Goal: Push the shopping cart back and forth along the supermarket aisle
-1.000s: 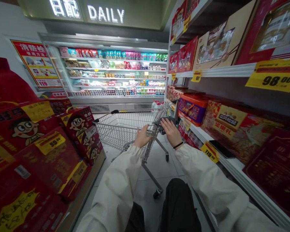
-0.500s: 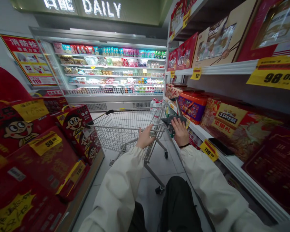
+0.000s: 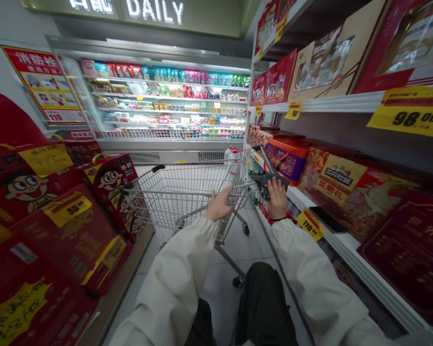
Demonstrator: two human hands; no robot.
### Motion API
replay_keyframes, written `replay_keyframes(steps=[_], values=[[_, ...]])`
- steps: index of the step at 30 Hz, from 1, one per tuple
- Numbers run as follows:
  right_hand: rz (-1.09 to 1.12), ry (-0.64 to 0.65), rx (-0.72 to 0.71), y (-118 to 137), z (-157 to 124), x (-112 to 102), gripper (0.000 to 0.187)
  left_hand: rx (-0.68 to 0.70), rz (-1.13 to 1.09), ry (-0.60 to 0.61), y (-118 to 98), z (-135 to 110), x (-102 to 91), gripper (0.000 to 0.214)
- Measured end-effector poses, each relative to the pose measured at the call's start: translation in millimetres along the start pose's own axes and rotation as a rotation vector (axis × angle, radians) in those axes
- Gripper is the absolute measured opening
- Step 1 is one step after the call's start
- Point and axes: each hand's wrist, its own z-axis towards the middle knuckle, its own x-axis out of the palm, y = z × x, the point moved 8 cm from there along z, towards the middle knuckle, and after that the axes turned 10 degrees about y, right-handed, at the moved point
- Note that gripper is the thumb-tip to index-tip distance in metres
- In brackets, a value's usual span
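A wire shopping cart stands in the aisle in front of me, its basket holding nothing I can see. My left hand grips the cart's near rim, fingers curled over the wire. My right hand presses a dark grey cloth onto the cart's handle at its right end, close to the shelf edge. Both arms wear cream sleeves, and a dark band circles the right wrist.
Red gift boxes with yellow price tags are stacked on the left. Shelves on the right hold boxed goods; a dark phone lies on the shelf edge. A lit refrigerated case closes the aisle's far end. Pale tiled floor runs underneath.
The cart's handle end has swung right toward the shelf. My right hand slid with the cloth along the handle to the right; my left hand kept its grip on the rim.
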Motion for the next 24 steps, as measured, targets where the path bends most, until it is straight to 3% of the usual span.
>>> replay_keyframes(steps=[5, 9, 13, 18, 21, 24], values=[[0.037, 0.072, -0.016, 27.4, -1.4, 14.4, 0.069, -0.026, 0.039, -0.067, -4.3, -1.5, 7.3, 0.088], [0.021, 0.080, -0.064, 41.2, 1.3, 7.5, 0.067, -0.007, 0.072, -0.095, -11.5, -7.9, 8.3, 0.088], [0.003, 0.023, 0.004, 51.5, 2.5, 1.4, 0.065, -0.013, 0.092, -0.131, -21.8, -11.7, 9.7, 0.087], [0.025, 0.129, -0.075, 75.1, 0.7, 12.7, 0.060, -0.042, 0.156, -0.155, -27.8, -13.7, 11.2, 0.079], [0.040, 0.108, -0.039, 64.4, -3.9, 9.4, 0.063, -0.018, 0.205, -0.132, -19.0, -17.3, 10.4, 0.082], [0.046, 0.054, 0.051, 56.3, -10.4, 11.8, 0.064, -0.095, 0.202, -0.082, 4.4, -19.3, 14.6, 0.086]])
